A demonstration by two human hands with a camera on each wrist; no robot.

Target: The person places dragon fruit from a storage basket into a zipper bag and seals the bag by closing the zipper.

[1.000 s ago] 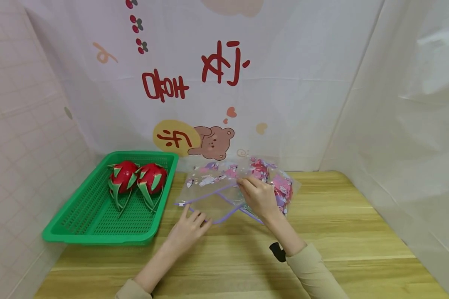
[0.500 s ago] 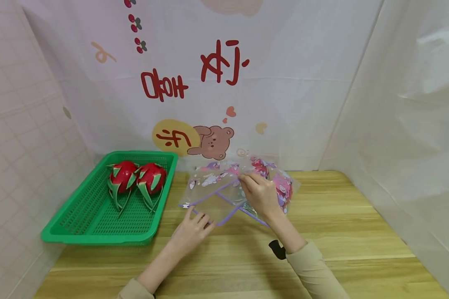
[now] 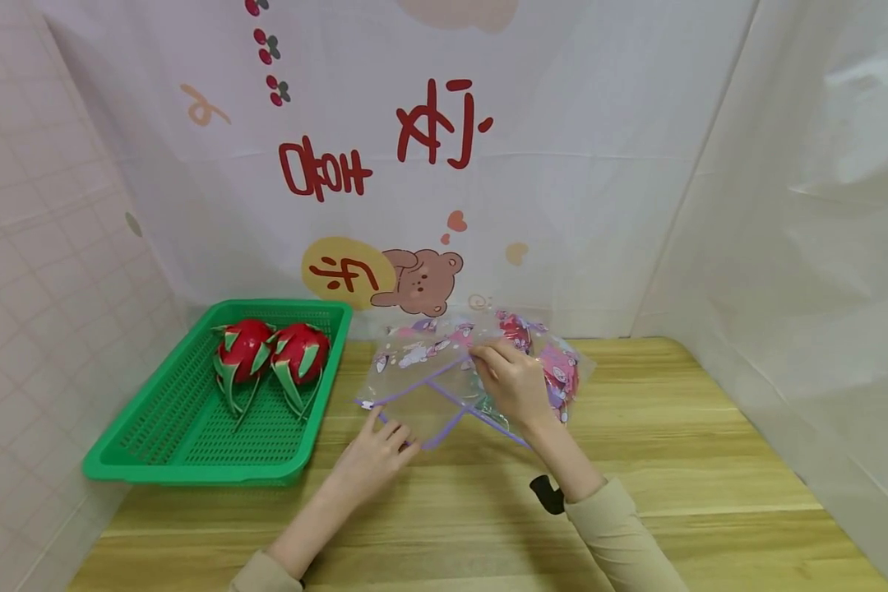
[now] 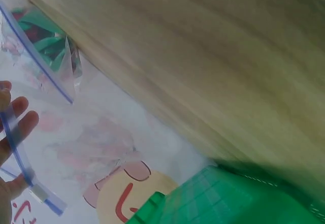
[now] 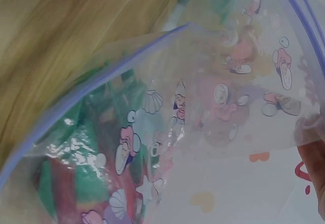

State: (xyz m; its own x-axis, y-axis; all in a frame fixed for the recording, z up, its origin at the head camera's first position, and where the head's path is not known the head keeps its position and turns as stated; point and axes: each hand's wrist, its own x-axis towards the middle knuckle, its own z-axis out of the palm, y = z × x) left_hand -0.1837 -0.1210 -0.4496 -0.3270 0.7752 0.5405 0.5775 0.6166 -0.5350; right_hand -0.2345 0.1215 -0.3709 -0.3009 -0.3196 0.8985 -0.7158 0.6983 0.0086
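A clear slider zip bag [image 3: 410, 362] with purple edging and cartoon prints lies at the table's middle, its mouth spread apart towards me. My left hand [image 3: 377, 456] holds the near edge of this mouth, by the white slider [image 4: 38, 193]; the left wrist view shows the strip running across its fingers. Thumb and fingers of my right hand [image 3: 514, 382] pinch the bag's opposite edge. Beside and partly behind that hand lies a second printed zip bag [image 3: 568, 374]. Red and green shapes that look like dragon fruit [image 5: 76, 183] show through its film.
At left stands a green perforated basket [image 3: 318, 427] holding two dragon fruits [image 3: 244, 349] [image 3: 299, 353]. The wooden table [image 3: 444, 526] meets a printed curtain [image 3: 592, 205] behind the bags. Near my right wrist hangs a small black object [image 3: 548, 496].
My left hand and the slider corner shifted slightly right, then a little back left. The bag's mouth changed shape slightly. Both hands keep their hold, and the right hand hardly moved.
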